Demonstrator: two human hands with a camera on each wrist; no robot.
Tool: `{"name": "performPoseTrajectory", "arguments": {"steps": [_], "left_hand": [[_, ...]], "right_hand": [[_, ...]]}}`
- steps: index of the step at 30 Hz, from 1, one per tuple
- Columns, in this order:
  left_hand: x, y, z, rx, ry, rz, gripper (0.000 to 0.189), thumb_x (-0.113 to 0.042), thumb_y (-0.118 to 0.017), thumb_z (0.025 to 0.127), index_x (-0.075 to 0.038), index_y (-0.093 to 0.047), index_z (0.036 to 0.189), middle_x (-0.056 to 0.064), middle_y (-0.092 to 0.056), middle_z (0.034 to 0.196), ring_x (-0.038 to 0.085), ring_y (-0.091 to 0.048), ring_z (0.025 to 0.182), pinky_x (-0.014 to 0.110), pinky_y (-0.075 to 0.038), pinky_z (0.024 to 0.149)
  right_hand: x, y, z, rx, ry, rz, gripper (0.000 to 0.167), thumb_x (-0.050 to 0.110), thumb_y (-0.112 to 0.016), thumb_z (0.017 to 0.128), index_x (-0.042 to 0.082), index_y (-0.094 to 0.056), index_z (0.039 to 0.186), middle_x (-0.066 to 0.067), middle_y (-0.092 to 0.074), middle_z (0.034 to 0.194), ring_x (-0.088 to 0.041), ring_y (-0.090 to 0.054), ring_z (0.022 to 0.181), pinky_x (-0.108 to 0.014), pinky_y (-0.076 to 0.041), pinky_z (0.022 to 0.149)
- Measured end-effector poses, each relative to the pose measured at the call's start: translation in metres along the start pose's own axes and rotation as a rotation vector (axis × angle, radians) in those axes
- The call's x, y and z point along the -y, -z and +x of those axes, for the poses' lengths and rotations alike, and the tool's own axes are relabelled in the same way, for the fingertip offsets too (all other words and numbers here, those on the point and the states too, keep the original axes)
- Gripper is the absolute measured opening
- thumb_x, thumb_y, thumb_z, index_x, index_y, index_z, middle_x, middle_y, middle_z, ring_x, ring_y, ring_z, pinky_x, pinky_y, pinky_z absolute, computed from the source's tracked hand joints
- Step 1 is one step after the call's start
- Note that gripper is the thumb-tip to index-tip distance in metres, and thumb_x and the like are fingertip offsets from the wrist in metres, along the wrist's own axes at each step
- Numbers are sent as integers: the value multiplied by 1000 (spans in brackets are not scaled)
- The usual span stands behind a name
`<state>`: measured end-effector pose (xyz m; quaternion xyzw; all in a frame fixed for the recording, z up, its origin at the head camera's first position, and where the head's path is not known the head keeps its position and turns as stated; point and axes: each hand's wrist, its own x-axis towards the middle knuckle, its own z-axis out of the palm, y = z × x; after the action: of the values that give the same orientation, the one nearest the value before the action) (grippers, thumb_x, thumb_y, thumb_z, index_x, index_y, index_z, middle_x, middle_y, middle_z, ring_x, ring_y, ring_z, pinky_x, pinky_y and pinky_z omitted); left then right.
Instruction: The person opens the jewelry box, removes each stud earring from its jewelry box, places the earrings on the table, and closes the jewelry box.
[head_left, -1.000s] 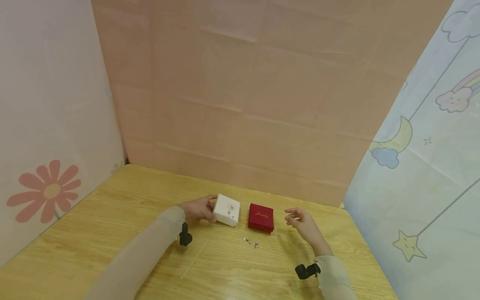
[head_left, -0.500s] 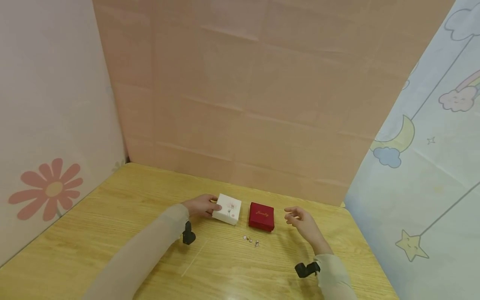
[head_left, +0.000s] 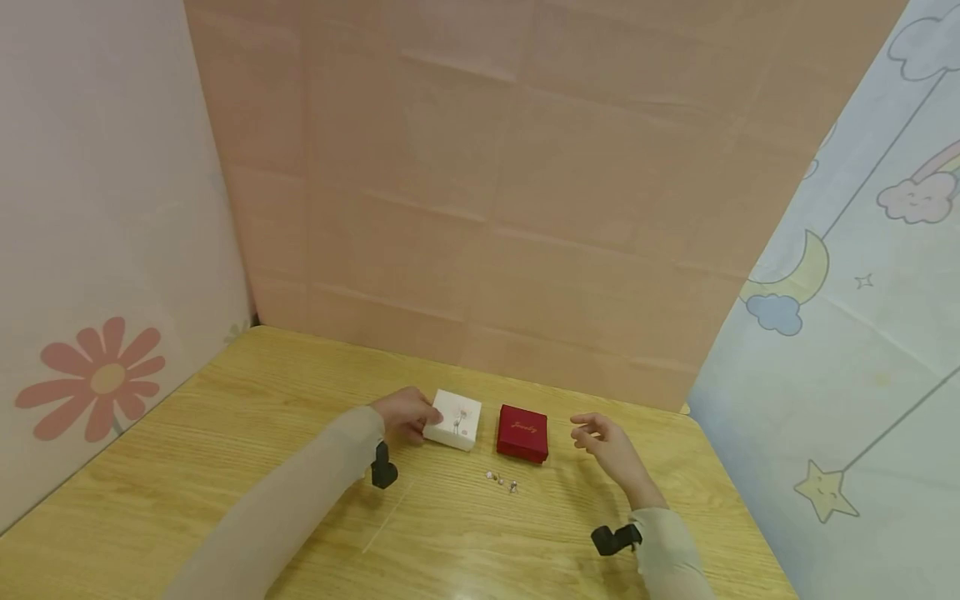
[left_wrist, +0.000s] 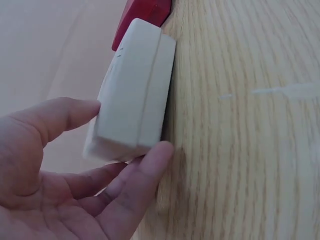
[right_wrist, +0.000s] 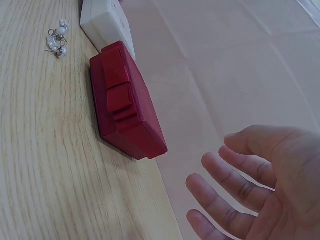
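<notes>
A white gift box [head_left: 456,417] with a small printed flower on its lid stands at the middle of the wooden table. My left hand [head_left: 405,411] holds this box at its left side: the thumb lies on the lid's edge, and other fingers reach low along the side, as the left wrist view shows. Right of it stands a red jewelry box [head_left: 522,433] with gold lettering and, in the right wrist view, a red bow [right_wrist: 119,82]. Beyond the red box my right hand [head_left: 609,450] hovers with loosely bent fingers, touching nothing. Both boxes have their lids on.
Several small pearl-like earrings [right_wrist: 59,40] lie on the table in front of the boxes. A thin pale line [head_left: 387,517] runs across the wooden tabletop [head_left: 465,550] at left. A plain cloth backdrop [head_left: 480,208] rises behind, with patterned cloths on both sides.
The thumb of my left hand has come up from the white box's side onto its lid. That box has shifted very slightly. My right hand has stayed almost still.
</notes>
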<state>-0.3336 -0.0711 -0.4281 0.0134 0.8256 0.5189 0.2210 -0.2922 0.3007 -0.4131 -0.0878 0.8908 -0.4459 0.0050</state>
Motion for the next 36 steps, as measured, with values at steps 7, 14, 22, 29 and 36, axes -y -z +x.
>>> {"name": "performPoseTrajectory", "arguments": {"steps": [7,14,22,29,36], "left_hand": [[-1,-2,-3,-2,6,-3,28,-9,-65,88,9,-63,109,12,-67,90,18,-65,76,31,-58,67],[-1,-1,-4,10,2,-29,30,-8,-65,87,10,-62,111,14,-67,93,20,-65,80,32,-58,69],[-5,1,-7,9,14,24,30,-11,-65,88,8,-62,111,13,-67,92,20,-64,77,33,-58,70],[-7,6,-8,-8,-8,170,25,-19,-61,91,1,-66,105,6,-64,86,18,-62,77,29,-54,67],[-10,14,-5,-24,-56,148,18,-18,-57,96,-1,-62,94,1,-42,62,14,-38,56,27,-37,54]], "right_hand": [[1,-1,1,0,4,6,29,17,-55,99,6,-58,125,-18,-64,107,-25,-64,93,-38,-51,86],[0,-2,2,-1,-1,0,28,17,-55,99,6,-58,125,-18,-64,107,-26,-64,93,-35,-51,85],[-1,-2,2,6,-1,2,29,17,-55,99,6,-58,125,-20,-64,107,-26,-64,93,-34,-51,84],[-3,-3,2,5,6,-2,29,17,-55,99,4,-58,125,-18,-65,106,-24,-65,91,-29,-50,81],[3,-3,-1,22,13,15,33,15,-55,99,-2,-56,127,-20,-64,107,-29,-65,92,-32,-51,80]]}}
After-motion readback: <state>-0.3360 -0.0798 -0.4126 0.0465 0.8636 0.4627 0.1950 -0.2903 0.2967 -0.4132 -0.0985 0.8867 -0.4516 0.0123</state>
